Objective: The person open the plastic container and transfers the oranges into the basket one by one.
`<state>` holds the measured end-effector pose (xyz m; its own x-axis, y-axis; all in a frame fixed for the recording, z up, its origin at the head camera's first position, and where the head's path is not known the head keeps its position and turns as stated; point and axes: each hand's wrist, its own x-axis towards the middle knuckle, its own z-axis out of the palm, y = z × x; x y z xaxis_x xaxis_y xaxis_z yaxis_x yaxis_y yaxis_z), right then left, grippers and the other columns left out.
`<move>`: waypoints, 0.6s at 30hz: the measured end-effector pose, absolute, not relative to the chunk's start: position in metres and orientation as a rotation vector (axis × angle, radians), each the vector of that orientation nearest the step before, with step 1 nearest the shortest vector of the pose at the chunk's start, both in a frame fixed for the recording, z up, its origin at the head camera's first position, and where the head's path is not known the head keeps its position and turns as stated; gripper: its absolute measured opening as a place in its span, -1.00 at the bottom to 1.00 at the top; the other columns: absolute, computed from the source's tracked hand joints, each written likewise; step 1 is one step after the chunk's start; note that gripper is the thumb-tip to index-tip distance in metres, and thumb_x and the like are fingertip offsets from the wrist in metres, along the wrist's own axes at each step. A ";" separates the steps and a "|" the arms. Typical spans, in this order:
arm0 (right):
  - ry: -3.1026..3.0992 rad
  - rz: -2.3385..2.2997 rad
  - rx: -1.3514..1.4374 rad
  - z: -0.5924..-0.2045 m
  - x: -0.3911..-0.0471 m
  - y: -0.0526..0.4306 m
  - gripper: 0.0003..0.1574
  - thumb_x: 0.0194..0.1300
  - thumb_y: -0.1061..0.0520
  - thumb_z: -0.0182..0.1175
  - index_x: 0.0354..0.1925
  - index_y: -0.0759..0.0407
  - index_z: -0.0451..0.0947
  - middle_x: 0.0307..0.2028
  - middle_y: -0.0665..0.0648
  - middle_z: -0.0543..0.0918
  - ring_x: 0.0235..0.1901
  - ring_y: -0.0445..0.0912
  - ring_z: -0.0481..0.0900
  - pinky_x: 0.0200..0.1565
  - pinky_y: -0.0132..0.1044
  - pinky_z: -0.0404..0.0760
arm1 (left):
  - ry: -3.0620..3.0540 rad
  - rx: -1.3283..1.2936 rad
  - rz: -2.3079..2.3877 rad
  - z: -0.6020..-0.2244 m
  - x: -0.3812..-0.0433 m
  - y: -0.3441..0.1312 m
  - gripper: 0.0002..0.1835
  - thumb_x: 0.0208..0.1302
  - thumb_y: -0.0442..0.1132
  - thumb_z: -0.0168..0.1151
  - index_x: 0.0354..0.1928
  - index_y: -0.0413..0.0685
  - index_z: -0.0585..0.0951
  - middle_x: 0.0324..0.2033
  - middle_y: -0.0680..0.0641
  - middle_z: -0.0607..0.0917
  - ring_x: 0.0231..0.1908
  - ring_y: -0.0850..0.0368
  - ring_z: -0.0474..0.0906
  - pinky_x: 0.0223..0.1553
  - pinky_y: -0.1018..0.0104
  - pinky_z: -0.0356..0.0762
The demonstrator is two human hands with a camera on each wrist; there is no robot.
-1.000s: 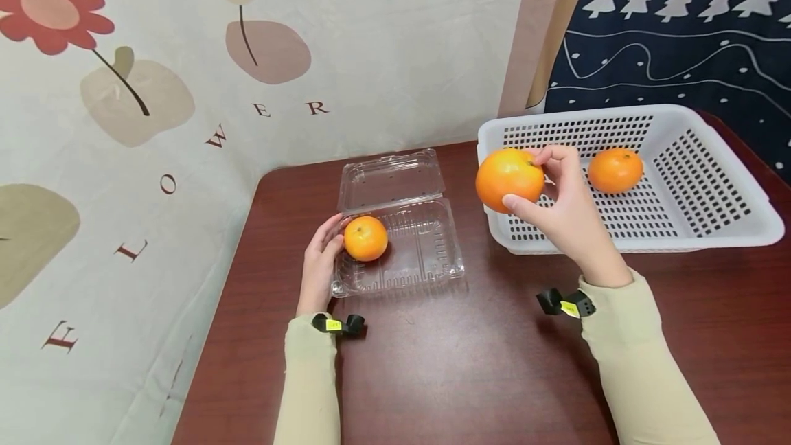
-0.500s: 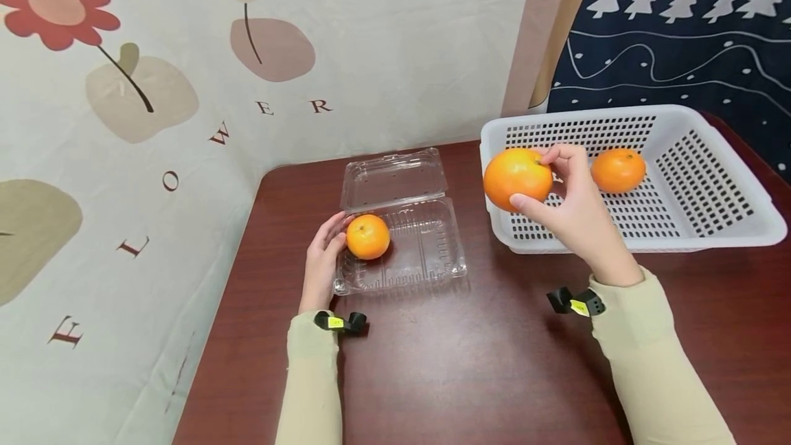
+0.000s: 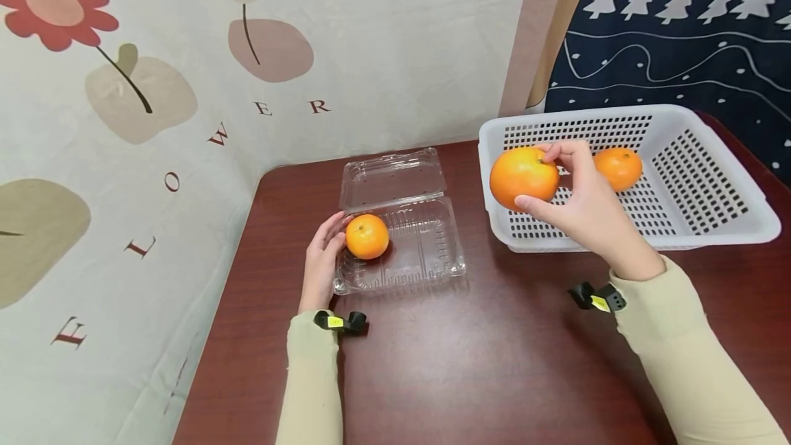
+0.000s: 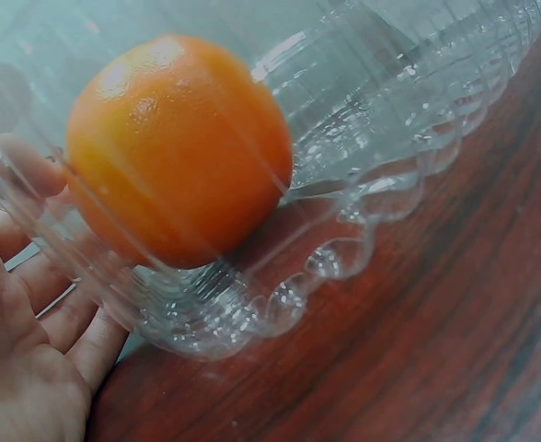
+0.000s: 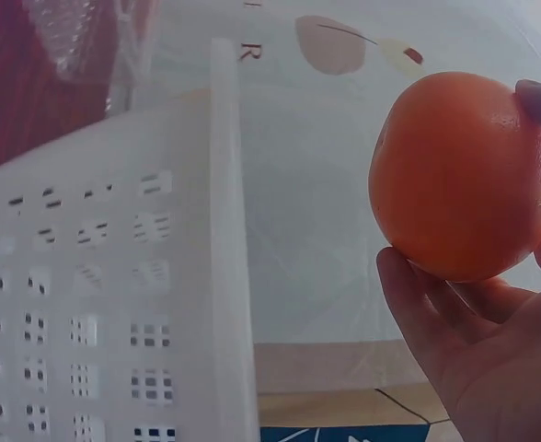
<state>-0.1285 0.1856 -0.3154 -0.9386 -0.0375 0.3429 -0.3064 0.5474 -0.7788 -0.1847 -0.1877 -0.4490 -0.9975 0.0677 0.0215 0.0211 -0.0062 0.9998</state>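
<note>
My right hand [image 3: 583, 204] grips an orange [image 3: 524, 178] between thumb and fingers, over the left part of the white basket [image 3: 735, 239]. In the right wrist view this orange [image 5: 464, 175] is beside the basket wall [image 5: 188, 276], fingertips against its skin. A second orange [image 3: 620, 169] lies in the basket, partly hidden by the right hand. My left hand [image 3: 319, 259] rests at the left side of a clear plastic clamshell box [image 3: 426, 246]. Its relaxed fingers [image 4: 63, 313] touch the wall from outside. Another orange [image 4: 178, 152] sits in the box near that hand.
The box's lid [image 3: 392, 180] lies folded back toward the wall cloth [image 3: 402, 53]. Dark reddish-brown wood forms the table [image 3: 451, 362]. A navy cloth with white trees [image 3: 673, 60] hangs behind the basket.
My right hand has shifted a little to the right with its orange, now overlapping the orange in the basket. The left hand and the box stay in place.
</note>
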 end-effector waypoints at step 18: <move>-2.668 1.195 0.355 -0.320 -0.125 0.195 -0.24 -0.13 -0.04 0.40 -0.09 0.10 0.15 0.06 0.04 0.40 -0.01 -0.07 0.37 -0.14 -0.58 0.30 | 2.211 0.112 2.203 -0.452 -0.186 -0.189 -0.59 0.34 -0.24 -0.07 0.23 0.01 0.32 0.12 -0.02 0.44 0.13 0.19 0.31 0.14 0.27 0.24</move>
<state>-0.1246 0.1947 -0.3198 -0.9519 -0.1369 0.2742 -0.2957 0.6450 -0.7047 -0.1861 -0.1891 -0.4525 -0.9972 0.0640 0.0375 0.0377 0.0024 0.9993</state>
